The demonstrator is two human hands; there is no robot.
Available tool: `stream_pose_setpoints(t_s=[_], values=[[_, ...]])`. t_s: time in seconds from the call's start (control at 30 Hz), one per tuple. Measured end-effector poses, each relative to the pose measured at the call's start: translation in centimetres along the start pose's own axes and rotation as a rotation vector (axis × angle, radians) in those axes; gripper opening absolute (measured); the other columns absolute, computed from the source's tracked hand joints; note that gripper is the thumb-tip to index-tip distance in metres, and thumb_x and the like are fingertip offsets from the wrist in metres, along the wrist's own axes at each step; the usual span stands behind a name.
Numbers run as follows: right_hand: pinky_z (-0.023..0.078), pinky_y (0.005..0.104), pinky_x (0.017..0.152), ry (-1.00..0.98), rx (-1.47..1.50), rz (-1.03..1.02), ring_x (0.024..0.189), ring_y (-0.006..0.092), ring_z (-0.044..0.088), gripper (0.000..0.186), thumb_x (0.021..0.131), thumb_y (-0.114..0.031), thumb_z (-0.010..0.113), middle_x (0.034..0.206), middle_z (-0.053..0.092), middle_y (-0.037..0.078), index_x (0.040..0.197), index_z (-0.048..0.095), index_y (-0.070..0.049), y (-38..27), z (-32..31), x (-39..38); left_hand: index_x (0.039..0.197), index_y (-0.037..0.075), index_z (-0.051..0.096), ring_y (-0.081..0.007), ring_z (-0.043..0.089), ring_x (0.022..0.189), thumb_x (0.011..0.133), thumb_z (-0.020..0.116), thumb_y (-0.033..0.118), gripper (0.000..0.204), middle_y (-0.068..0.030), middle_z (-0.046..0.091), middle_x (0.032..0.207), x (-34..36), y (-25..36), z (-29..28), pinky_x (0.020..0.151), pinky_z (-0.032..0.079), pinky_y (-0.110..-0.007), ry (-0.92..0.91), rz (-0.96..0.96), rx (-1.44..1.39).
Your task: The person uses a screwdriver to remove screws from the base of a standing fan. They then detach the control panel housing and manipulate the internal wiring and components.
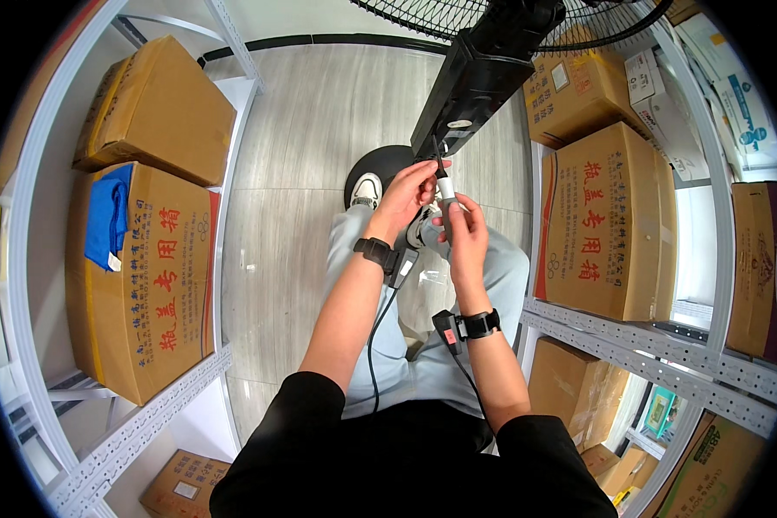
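A slim tool resembling a screwdriver (445,186), with a grey grip, a white collar and a dark thin shaft, points up at the lower end of a black fan post (470,91). My right hand (467,240) is closed around its grey grip. At the front of the tool, the fingers of my left hand (403,200) pinch together beside the dark shaft, close to the post. Whether the tip touches the post cannot be made out. The fan's round black base (390,161) lies on the floor behind my left hand, partly hidden by my shoe.
Metal shelves stand on both sides, holding cardboard boxes (151,276) on the left and more boxes (600,224) on the right. A blue cloth (108,216) drapes over a left box. The wire fan guard (432,15) hangs overhead. Cables run from both wrist straps.
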State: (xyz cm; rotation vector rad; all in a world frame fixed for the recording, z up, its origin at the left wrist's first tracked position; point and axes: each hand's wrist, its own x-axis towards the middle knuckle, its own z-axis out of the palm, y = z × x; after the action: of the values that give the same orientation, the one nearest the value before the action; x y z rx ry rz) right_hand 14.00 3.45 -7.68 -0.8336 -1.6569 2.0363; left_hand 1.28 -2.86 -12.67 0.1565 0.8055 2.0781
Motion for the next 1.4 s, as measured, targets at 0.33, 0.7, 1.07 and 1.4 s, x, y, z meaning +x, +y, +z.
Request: stream_pose_setpoints(t_s=[0.33,0.7,1.07,1.4], values=[[0.043,0.0201,0.053,-0.103,0.288,0.157,0.073,0.0115,0.057,0.033,0.097,-0.022,0.045,0.099,0.063,0.013,0.118,0.049,0.003,-0.7,0.1,0.4,0.117,0.004,0.061,-0.0039,0.038,0.054,0.093,0.055,0.022,0.030,0.0062,0.041,0.063,-0.4,0.3,0.4,0.049,0.036,-0.019,0.027,-0.021,0.031],[0.039,0.0171,0.048,-0.569,1.031,0.656,0.061,0.0109,0.051,0.044,0.096,-0.031,0.048,0.090,0.062,0.011,0.123,0.047,0.004,0.9,-3.2,1.5,0.114,0.002,0.062,-0.0029,0.037,0.054,0.093,0.055,0.022,0.029,0.0066,0.040,0.062,-0.2,0.0,0.3,0.049,0.031,-0.017,0.027,0.004,0.069],[0.045,0.0245,0.057,-0.052,-0.212,0.018,0.066,0.0117,0.060,0.044,0.098,-0.042,0.039,0.090,0.067,0.009,0.117,0.054,-0.004,-0.5,-1.0,-0.2,0.113,-0.001,0.061,-0.0032,0.035,0.053,0.093,0.057,0.020,0.030,0.0074,0.039,0.060,0.0,-0.2,0.1,0.050,0.028,-0.018,0.003,0.012,0.126],[0.046,0.0193,0.053,0.063,-0.124,0.053,0.066,0.0103,0.059,0.045,0.098,-0.045,0.039,0.082,0.063,0.005,0.110,0.054,-0.005,0.9,-0.3,-0.8,0.109,-0.003,0.062,-0.0028,0.035,0.052,0.092,0.058,0.019,0.028,0.0070,0.040,0.058,0.3,-0.3,-0.1,0.049,0.027,-0.019,0.015,0.005,0.078]])
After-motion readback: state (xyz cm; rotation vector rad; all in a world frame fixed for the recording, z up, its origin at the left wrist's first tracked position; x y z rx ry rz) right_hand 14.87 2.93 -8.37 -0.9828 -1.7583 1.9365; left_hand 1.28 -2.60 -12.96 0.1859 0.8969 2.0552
